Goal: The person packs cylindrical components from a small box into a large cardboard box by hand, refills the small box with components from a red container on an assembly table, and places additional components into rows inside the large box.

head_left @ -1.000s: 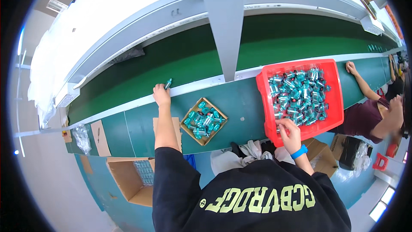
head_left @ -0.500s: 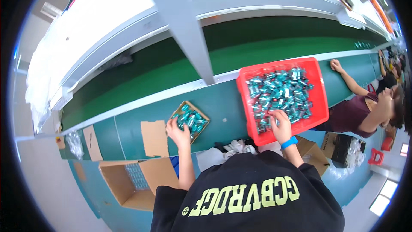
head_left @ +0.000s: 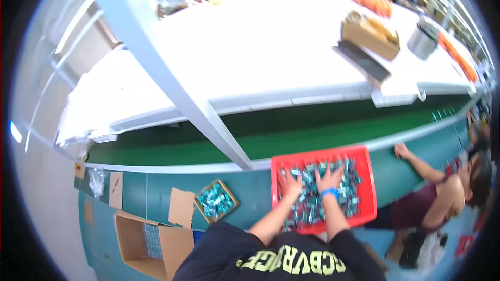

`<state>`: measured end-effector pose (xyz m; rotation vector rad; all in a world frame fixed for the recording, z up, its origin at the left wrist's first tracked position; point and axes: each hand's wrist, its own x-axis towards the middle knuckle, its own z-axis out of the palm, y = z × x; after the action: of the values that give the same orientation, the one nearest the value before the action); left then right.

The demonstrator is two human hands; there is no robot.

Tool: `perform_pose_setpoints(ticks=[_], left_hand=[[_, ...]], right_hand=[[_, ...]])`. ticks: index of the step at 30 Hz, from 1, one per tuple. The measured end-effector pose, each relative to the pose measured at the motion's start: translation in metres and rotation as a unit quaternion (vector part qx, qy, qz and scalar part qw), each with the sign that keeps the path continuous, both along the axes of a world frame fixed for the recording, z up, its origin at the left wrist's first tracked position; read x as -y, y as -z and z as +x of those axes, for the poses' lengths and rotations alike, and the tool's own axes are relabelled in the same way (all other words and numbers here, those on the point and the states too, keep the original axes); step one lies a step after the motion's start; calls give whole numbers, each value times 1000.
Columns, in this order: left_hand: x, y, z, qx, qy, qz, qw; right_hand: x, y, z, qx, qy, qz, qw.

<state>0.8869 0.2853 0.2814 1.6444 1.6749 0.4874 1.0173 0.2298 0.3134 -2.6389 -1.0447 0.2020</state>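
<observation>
Both of my hands are in the red plastic bin (head_left: 371, 187), which is heaped with small teal-and-clear shiny pieces (head_left: 313, 205) too small to identify. My left hand (head_left: 290, 184) rests on the pieces near the bin's left side, fingers apart. Beside it, my right hand (head_left: 329, 178), with a blue band at the wrist, lies on the heap toward the far side, fingers spread. Some fingertips are blurred among the pieces. A shallow cardboard box (head_left: 235, 204) of similar teal pieces stands left of the bin, with neither hand on it.
A flat cardboard piece (head_left: 180, 208) lies left of the small box. Below the bench's near edge is an open carton (head_left: 127, 239). A grey post (head_left: 177, 93) rises before the green belt (head_left: 307, 133). At right, another person's hand (head_left: 401, 151) rests on the bench.
My left hand has left the small cardboard box and moved right into the red bin. My right hand has moved deeper into the bin and spread its fingers. The view has tilted up.
</observation>
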Motion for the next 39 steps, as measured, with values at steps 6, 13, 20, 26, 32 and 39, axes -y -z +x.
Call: perform_pose_setpoints(ticks=[6,13,20,26,32,39], left_hand=[[26,14,17,6,-116,134,984],[31,20,25,219,-65,201,953],[38,17,17,314,-126,72,938],[53,-47,0,481,-98,-52,870],[54,-117,-35,536,-80,-44,839],[40,-167,-159,490,-146,68,857]], right_hand=[[26,20,-19,-41,11,118,992],[16,25,-27,-183,15,249,951],[18,8,-66,-262,8,332,906],[29,-32,-84,-299,15,406,863],[33,-113,-119,-285,-32,379,880],[7,-148,-220,-316,-197,354,858]])
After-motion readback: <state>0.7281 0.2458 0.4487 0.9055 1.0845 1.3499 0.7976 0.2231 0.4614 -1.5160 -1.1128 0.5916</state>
